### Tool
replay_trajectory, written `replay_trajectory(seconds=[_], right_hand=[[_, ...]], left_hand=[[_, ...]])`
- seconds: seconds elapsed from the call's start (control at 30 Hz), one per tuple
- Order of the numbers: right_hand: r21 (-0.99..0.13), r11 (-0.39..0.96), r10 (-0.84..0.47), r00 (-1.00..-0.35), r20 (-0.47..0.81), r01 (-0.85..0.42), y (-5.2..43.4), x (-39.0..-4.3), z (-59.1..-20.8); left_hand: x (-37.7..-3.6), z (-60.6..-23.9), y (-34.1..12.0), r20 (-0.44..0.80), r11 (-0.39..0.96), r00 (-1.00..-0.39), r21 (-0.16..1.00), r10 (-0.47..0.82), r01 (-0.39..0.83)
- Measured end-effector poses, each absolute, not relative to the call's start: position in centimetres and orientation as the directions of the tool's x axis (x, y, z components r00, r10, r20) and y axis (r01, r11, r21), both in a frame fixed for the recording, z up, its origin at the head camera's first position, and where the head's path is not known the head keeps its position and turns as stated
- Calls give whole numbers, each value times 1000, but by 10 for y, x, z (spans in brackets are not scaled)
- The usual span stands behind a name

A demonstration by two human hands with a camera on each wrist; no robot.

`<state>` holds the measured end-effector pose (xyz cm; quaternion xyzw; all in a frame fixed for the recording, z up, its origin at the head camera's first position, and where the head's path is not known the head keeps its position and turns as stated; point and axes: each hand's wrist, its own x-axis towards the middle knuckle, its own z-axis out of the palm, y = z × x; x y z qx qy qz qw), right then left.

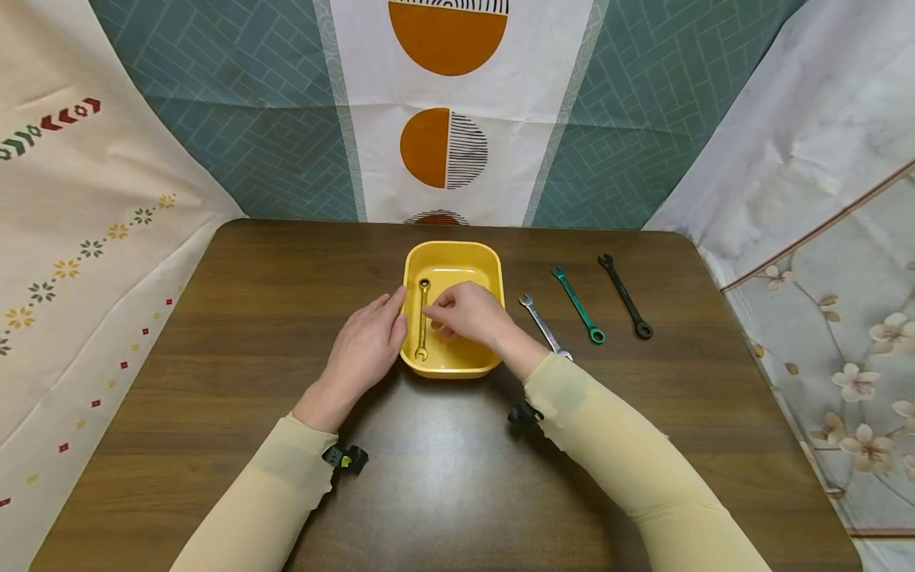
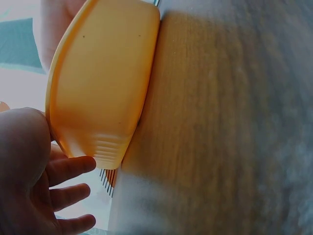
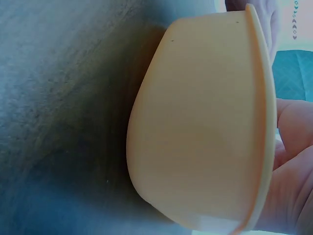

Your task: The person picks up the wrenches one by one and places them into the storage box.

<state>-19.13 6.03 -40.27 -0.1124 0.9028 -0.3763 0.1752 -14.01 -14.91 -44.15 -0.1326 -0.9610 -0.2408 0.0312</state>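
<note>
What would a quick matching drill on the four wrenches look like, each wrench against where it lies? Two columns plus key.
Column 1:
1. yellow wrench
2. silver wrench
3. green wrench
4. black wrench

Column 2:
A. on the table, farthest right of the row
B. inside the yellow tray, at the fingertips of the right hand
C. on the table, middle of the row of three
D. on the table, nearest the tray, lower end hidden by the right wrist

Pairs: 1-B, 2-D, 3-C, 4-A
</note>
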Motion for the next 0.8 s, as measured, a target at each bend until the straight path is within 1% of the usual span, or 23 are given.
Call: replay_trajectory(seconds=[0.13,0.57,0.8], right_hand=[[-727,682,-349,-909,-229,-79,65,-187,-399],[-782,624,-330,-909,-254,-8,91,-180,-377],[-800,600,-333,-914,-233,-15,107,-179,-371]], left_hand=[[-140,-442,-149,119,851,-964,454,237,265],[-141,-444,-150,125,849,-963,453,239,270],[-141,-444,-149,125,849,-963,455,239,270]])
